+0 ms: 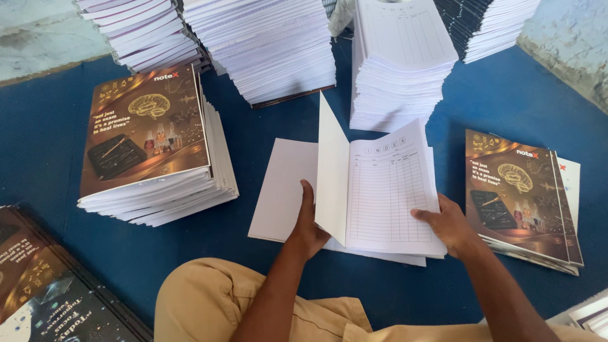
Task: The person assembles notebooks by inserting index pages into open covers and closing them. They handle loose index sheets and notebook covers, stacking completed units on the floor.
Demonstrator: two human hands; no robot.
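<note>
Fingers (423, 215) of both hands gripping white paper block (387, 190).
Left hand (308, 223) lifting blank top sheet (332, 171); right hand (451, 223) pinning ruled page.

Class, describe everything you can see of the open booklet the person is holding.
The booklet is a thin white paper block lying on the blue floor, its top page printed with a ruled table. A blank cover leaf stands upright along its left edge. The left hand holds that leaf near its base; the right hand presses the page's lower right corner. A flat white sheet lies under its left side.
</note>
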